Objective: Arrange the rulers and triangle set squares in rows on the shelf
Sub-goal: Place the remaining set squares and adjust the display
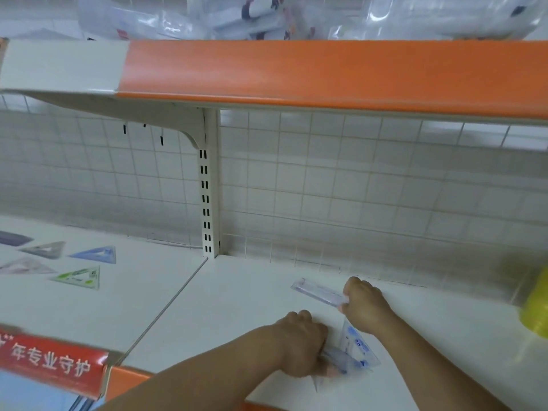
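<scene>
White shelf [225, 295], two bays. Left: blue set square [95, 255], green set square [78, 277], grey set square [44, 249], pink set square [25, 266], flat, apart. Right: ruler [318, 291] rearward, clear set squares [357, 347] in front, yellow object [536, 307] far right.

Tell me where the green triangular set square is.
In the head view, the green plastic triangular set square lies flat on the white shelf's left section, just in front of the blue triangular set square.

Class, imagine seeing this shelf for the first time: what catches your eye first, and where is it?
The broad orange strip across the top stands out most. Below, on the shelf, the right hand grips a clear ruler and the left hand holds blue-printed set squares nearer the front. At far left, coloured triangles lie flat.
</scene>
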`<state>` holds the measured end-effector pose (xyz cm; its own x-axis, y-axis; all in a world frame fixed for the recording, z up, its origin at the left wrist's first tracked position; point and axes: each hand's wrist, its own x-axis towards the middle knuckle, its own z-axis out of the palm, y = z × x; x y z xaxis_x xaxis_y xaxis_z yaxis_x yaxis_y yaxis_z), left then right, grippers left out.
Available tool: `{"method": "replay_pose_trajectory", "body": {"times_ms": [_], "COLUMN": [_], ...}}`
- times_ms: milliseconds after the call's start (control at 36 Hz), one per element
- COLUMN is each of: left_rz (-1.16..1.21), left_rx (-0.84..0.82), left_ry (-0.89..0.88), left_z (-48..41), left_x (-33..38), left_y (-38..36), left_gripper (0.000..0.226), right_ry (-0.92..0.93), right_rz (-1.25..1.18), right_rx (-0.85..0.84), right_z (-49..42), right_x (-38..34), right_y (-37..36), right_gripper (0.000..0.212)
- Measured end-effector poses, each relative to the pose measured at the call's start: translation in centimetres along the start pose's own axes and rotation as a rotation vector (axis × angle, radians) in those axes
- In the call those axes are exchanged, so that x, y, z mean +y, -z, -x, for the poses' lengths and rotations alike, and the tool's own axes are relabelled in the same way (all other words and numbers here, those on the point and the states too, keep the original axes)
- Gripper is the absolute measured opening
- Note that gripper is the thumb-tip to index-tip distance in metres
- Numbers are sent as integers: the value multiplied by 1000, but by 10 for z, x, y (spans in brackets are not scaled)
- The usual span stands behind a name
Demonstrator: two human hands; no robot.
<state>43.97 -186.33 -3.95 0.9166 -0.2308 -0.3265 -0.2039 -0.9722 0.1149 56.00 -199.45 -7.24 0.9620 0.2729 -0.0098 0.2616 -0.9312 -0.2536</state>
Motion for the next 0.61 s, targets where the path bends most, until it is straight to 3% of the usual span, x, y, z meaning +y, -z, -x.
{"method": "replay_pose_trajectory", "body": {"times_ms": [222,306,417,611], "left_rz": [8,14,14,73], "left_rx": [41,31,42,-53], "left_ry": [121,143,178,276], "left_z": [-4,-5,-1,8], "left_x": [-26,-30,-27,-35], "left_y": [-3,-4,-3,5], "left_gripper": [47,43,46,97], "right_ry": [-34,-87,-95,-80], "right_rz": [-39,-79,-76,-175], "right_rx": [2,-12,-26,83], "right_z": [-1,-4,-2,6], "right_x": [0,-5,-7,-1], "right_y": [1,4,10,8], "right_gripper": [16,33,21,20]}}
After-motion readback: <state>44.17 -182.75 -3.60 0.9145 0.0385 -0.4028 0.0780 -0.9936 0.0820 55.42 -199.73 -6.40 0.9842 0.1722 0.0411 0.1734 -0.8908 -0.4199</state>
